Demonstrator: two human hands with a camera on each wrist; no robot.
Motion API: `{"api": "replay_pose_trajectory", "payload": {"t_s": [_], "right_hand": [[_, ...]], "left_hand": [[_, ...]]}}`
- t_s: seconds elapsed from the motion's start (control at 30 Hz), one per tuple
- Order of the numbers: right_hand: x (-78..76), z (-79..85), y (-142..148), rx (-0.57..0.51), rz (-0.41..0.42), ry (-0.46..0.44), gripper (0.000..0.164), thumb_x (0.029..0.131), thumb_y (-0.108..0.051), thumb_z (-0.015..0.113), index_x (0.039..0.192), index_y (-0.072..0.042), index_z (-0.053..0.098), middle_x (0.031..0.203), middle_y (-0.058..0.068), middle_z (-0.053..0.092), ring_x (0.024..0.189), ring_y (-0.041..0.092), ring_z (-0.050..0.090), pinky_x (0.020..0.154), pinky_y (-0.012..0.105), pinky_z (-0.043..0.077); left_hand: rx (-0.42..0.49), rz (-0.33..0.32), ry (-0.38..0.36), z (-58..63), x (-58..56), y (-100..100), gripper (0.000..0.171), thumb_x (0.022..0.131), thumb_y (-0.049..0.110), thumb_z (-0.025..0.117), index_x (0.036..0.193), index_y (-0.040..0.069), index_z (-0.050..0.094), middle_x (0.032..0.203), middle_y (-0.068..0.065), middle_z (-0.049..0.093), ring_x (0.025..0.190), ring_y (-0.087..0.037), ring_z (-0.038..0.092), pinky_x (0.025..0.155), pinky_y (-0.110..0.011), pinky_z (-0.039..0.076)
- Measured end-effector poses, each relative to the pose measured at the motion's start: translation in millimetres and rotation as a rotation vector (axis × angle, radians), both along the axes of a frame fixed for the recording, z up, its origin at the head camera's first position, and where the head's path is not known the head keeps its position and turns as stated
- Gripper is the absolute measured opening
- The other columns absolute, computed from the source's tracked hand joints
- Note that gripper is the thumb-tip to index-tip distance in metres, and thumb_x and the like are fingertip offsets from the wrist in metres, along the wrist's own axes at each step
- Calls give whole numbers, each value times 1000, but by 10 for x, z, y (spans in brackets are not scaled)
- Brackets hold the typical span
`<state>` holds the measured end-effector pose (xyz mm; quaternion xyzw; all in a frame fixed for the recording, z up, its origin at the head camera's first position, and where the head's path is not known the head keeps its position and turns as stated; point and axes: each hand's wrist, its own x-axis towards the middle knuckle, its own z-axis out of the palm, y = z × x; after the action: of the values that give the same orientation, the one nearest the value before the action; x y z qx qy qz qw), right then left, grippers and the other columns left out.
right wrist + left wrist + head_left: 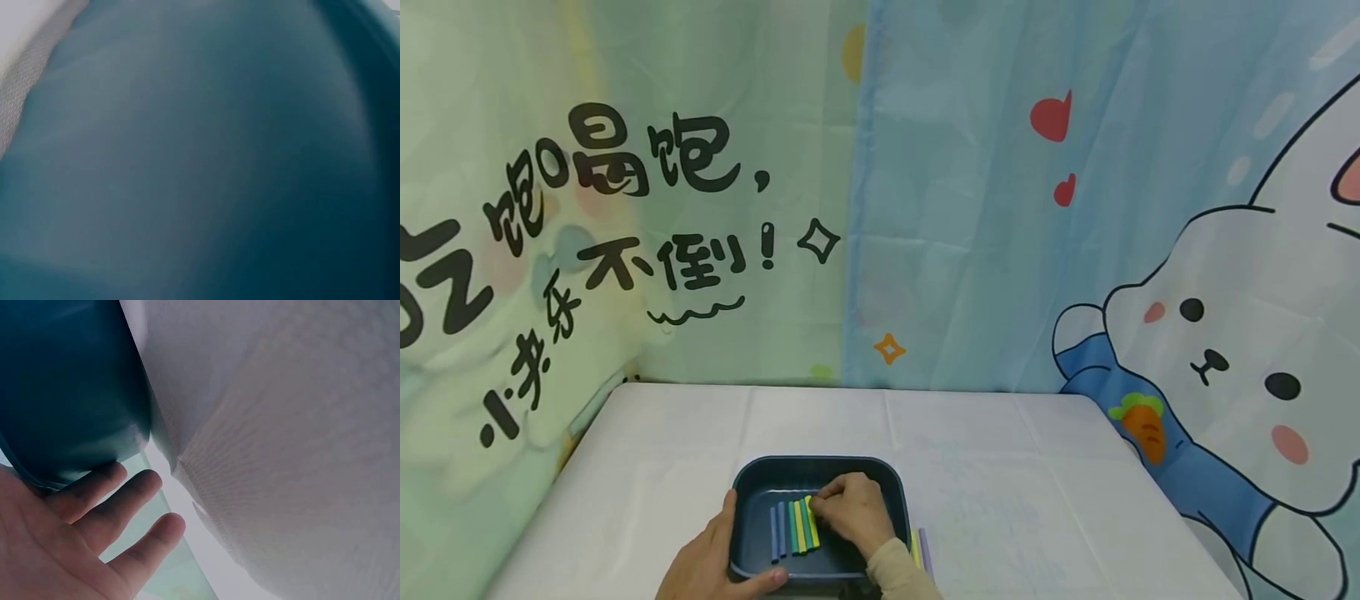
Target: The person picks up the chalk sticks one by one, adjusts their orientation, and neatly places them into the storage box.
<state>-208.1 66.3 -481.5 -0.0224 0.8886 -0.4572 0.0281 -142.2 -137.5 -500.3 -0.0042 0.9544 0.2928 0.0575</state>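
A dark blue tray [820,468] lies on the white table, with a row of thin blue, green and yellow sticks [787,531] side by side on its floor. My left hand [718,554] holds the tray at its near left corner, thumb over the front rim and fingers along the left side. In the left wrist view, fingers [134,500] spread against the tray's outer wall [81,412]. Inside the tray, my right hand [856,510] pinches the upper end of the rightmost yellow stick [812,525]. The right wrist view is filled by blurred tray surface [200,150].
Right of the tray, a yellow stick [915,547] and a purple stick [926,550] lie on the white tablecloth [1037,500], partly behind the right sleeve [898,571]. A printed curtain [955,250] hangs behind the table's far edge.
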Motion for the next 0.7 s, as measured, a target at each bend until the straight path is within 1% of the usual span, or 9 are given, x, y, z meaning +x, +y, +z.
{"api": "replay_pose_trajectory", "payload": {"t_s": [0.13, 0.27, 0.5, 0.7], "right_hand": [[17, 27, 65, -12, 2, -2, 12, 82, -16, 81, 84, -5, 75, 67, -1, 68, 56, 12, 63, 53, 30, 52], [32, 70, 139, -28, 19, 10, 15, 81, -19, 81, 86, -5, 76, 67, -1, 70, 55, 13, 63, 52, 30, 51], [60, 180, 242, -78, 33, -2, 19, 83, -20, 80, 93, -3, 75, 75, 2, 72, 58, 16, 65, 55, 32, 54], [84, 258, 369, -124, 42, -9, 24, 86, -22, 79, 99, -2, 75, 81, 3, 72, 63, 21, 67, 58, 33, 55]], "left_hand": [[-2, 2, -6, 0, 3, 5, 135, 70, 83, 68, 158, -6, 17, 138, -29, 53, 110, -36, 61, 93, -57, 51], [-1, 4, -14, 0, 5, 2, 136, 70, 84, 68, 159, -6, 16, 139, -29, 52, 112, -36, 60, 93, -58, 51], [-4, 14, -40, -14, -8, 5, 139, 68, 87, 66, 159, -6, 16, 140, -29, 51, 112, -36, 60, 95, -59, 49], [-9, 21, -52, -3, -10, 10, 141, 67, 90, 64, 159, -6, 16, 140, -29, 51, 106, -34, 60, 94, -62, 50]]}}
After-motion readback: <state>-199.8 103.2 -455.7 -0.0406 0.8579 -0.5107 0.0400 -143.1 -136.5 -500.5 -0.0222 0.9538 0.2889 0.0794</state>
